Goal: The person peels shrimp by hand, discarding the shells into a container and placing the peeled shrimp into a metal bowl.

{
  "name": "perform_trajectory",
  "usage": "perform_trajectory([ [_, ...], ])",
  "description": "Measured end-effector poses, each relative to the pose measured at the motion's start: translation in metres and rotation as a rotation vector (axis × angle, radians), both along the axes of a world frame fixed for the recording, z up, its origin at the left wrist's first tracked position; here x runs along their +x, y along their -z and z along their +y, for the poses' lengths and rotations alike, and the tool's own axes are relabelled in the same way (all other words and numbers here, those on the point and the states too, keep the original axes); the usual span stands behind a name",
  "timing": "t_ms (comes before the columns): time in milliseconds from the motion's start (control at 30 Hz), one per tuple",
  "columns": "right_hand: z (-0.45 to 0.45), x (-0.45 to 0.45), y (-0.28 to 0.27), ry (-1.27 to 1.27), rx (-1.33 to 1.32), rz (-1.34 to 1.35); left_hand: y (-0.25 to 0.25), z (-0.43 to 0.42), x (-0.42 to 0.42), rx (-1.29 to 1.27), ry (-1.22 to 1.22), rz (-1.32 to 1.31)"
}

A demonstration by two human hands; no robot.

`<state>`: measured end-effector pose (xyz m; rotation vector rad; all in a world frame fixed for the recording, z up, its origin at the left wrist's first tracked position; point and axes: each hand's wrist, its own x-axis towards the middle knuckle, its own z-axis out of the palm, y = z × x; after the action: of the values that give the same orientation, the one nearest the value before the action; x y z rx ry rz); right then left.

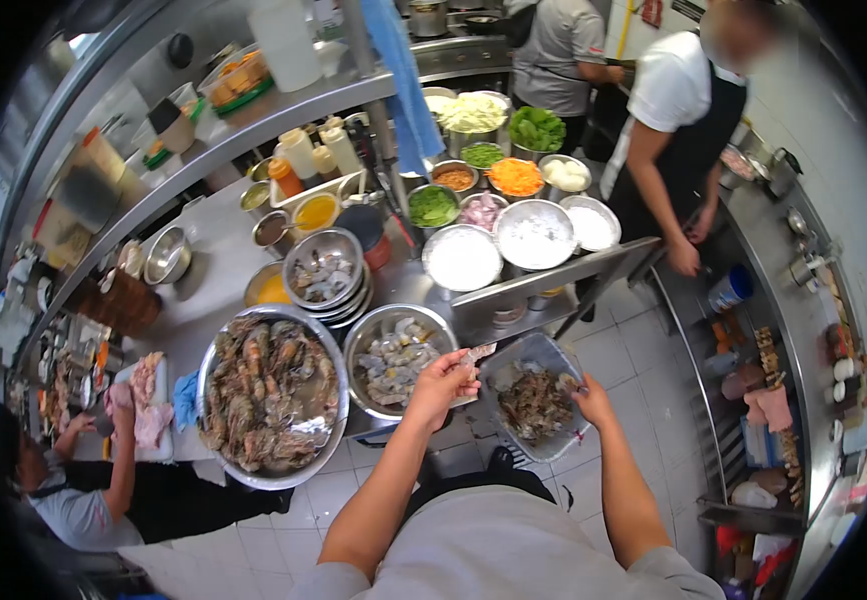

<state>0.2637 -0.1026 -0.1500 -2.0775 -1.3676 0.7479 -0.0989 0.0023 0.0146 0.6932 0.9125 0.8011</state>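
Note:
My left hand (445,387) is closed in a pinch on a small pale peeled shrimp (475,355), between the bowl of peeled shrimp (400,316) and the grey bin. Over the right side of the grey plastic bin (559,447), which holds a heap of shells and heads (533,402), is my right hand (591,402). Its fingers are bent together, and what they hold, if anything, is too small to make out. A large metal bowl (339,425) of whole unpeeled shrimp (271,385) stands to the left.
Stacked metal bowls (350,300) sit behind the shrimp bowls. Further back are containers of cut vegetables (515,177) and white bowls (461,257). One person (668,130) stands at the right, another (558,60) at the back. At the left, a co-worker (73,490) handles meat (148,395).

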Motion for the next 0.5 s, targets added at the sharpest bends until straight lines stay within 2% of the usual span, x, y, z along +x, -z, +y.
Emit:
perform_trajectory([
  [33, -0.008, -0.001, 0.01, -0.025, 0.001, 0.013, -0.001, -0.001, -0.013, 0.02, -0.057, -0.062],
  [67, -0.016, -0.004, 0.018, -0.013, -0.042, -0.016, -0.005, 0.0, -0.026, 0.073, -0.103, -0.003],
  [100, -0.021, -0.009, 0.023, -0.001, -0.084, -0.048, -0.018, 0.002, -0.043, 0.114, -0.087, 0.129],
  [167, -0.029, -0.022, 0.025, 0.029, -0.138, 0.067, -0.007, 0.009, -0.077, 0.442, -0.097, 0.367],
  [200, -0.032, -0.029, 0.024, 0.08, -0.199, 0.17, -0.037, 0.001, -0.088, 0.475, -0.065, 0.576],
  [233, -0.033, -0.034, 0.021, 0.052, -0.202, 0.178, -0.045, -0.002, -0.103, 0.468, -0.088, 0.592],
  [300, -0.033, -0.041, 0.017, -0.003, -0.262, 0.119, -0.059, -0.009, -0.131, 0.663, -0.087, 0.834],
  [333, -0.032, -0.043, 0.016, -0.02, -0.256, 0.109, -0.075, -0.015, -0.141, 0.584, -0.132, 0.721],
  [367, -0.029, -0.044, 0.016, -0.034, -0.258, 0.113, -0.064, -0.013, -0.161, 0.635, -0.201, 0.729],
  [500, -0.019, -0.043, 0.016, 0.001, -0.314, 0.256, -0.083, -0.023, -0.225, 0.606, -0.394, 1.055],
])
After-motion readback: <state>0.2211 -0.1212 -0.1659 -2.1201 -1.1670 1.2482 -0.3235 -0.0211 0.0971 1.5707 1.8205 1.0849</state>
